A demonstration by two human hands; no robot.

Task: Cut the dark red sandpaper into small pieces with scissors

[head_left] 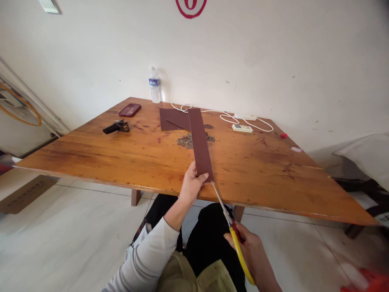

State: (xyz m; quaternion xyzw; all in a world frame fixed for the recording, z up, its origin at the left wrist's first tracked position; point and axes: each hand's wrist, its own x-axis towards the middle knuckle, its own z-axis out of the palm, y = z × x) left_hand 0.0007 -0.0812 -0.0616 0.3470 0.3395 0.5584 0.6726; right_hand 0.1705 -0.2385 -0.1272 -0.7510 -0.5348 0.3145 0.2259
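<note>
My left hand [192, 181] is closed on the near end of a long dark brown strip [200, 142], thumb on top. The strip looks like sandpaper or stiff sheet; I cannot tell which. It slants away from me over the table. In my right hand [247, 243] is a pair of scissors [226, 215] with yellow and red handles, its blade tips at the strip's near right corner. Beyond lies a wider brown sheet [173, 117], partly covered by the strip. A pile of small dark grey bits [185, 141] sits beneath the strip.
The wooden table [146, 162] holds a water bottle [154, 87], a phone [130, 110], a black object [117, 127], a white remote [242, 128] and a white power strip [245, 117] with a looped cord. A wall stands behind. Flattened cardboard [27, 194] lies at left.
</note>
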